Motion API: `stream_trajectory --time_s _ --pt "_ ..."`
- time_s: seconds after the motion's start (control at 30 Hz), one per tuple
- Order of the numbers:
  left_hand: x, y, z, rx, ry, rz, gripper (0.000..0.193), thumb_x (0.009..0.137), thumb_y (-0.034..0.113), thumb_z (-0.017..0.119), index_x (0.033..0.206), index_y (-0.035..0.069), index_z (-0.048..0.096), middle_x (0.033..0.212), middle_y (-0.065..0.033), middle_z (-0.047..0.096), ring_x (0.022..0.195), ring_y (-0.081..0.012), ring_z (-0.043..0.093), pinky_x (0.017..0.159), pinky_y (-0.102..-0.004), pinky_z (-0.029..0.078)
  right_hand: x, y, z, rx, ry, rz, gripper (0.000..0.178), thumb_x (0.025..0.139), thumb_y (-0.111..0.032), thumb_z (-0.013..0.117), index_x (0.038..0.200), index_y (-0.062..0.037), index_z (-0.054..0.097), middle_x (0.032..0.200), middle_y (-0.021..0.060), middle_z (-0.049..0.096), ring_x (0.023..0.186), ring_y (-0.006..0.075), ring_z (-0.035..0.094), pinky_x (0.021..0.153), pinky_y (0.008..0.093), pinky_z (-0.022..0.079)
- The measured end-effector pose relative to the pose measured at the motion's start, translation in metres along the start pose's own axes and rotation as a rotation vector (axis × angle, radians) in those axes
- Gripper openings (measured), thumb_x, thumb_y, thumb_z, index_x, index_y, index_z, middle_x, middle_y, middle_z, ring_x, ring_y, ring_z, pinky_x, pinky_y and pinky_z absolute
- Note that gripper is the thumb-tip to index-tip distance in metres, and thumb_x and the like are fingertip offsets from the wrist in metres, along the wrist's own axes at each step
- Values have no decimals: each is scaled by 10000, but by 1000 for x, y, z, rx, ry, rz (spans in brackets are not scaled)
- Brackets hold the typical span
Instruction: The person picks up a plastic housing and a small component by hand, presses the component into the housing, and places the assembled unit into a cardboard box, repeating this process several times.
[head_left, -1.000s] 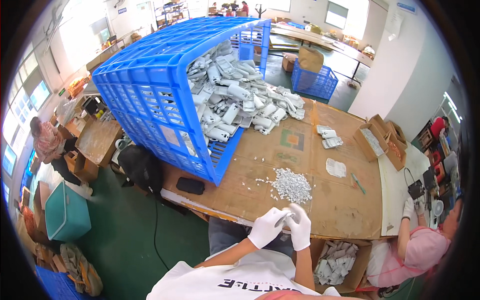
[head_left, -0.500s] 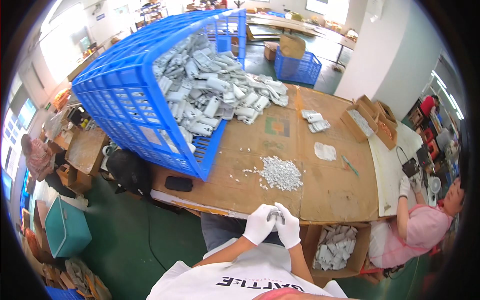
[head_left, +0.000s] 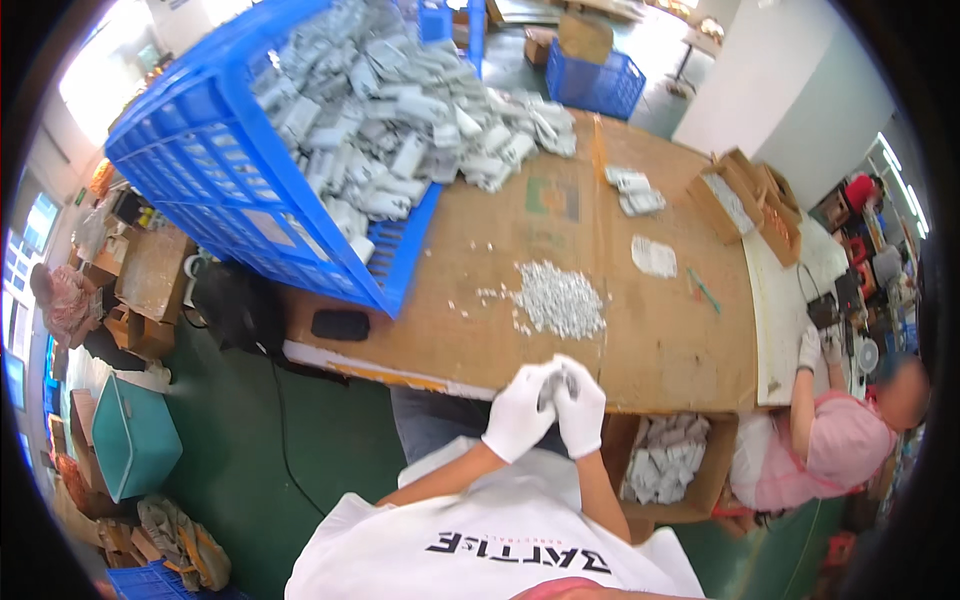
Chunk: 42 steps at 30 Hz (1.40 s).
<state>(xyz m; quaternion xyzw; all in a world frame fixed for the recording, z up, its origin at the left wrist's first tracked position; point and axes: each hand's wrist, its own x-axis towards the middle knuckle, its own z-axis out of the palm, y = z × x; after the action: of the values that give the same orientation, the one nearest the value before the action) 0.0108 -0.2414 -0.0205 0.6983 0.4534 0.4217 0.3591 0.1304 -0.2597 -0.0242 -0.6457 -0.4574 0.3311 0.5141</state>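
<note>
My left hand (head_left: 519, 414) and my right hand (head_left: 581, 412), both in white gloves, meet in front of my chest by the table's near edge. Between them they grip a small grey plastic part (head_left: 547, 397), mostly covered by the curled fingers. Just beyond them on the cardboard-covered table (head_left: 660, 360) is a heap of tiny whitish pieces (head_left: 560, 302), a few strays at its left. Many pale grey plastic housings (head_left: 410, 120) spill out of a blue crate (head_left: 215, 190) lying on its side.
A black pouch (head_left: 340, 324) lies near the left edge. To the right are several housings (head_left: 636, 192), a white sheet (head_left: 654, 257), a teal tool (head_left: 704, 290) and cardboard boxes (head_left: 735, 200). An open carton of housings (head_left: 720, 470) stands below the table. A co-worker (head_left: 830, 440) sits at right.
The view has tilted, so the table and crate appear higher. My hands stay together on the grey part, fingers now closed further over it.
</note>
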Motion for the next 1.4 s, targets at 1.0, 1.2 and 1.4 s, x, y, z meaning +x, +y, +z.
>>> stream_trajectory --time_s 1.0,1.2,1.4 --pt "22 7 -12 72 7 -43 361 800 6 689 1146 103 657 917 -98 636 787 -250 653 716 -345 529 25 -2 13 249 -59 141 39 798 3 531 818 -29 537 733 -16 521 701 63 480 633 252 429" --pt "64 23 -33 75 -170 -49 651 774 59 762 1378 51 518 1264 -127 570 985 -219 666 828 -330 590 105 5 -45 -54 117 -155 86 827 -38 535 884 -11 593 812 108 647 786 174 629 745 329 517" --pt "93 -11 -62 23 20 -11 338 826 -62 653 1152 27 647 1213 -134 632 1042 -253 658 881 -325 552 270 68 -268 -1014 618 100 269 934 -265 584 1161 -124 612 1065 199 690 998 381 666 822 509 515"
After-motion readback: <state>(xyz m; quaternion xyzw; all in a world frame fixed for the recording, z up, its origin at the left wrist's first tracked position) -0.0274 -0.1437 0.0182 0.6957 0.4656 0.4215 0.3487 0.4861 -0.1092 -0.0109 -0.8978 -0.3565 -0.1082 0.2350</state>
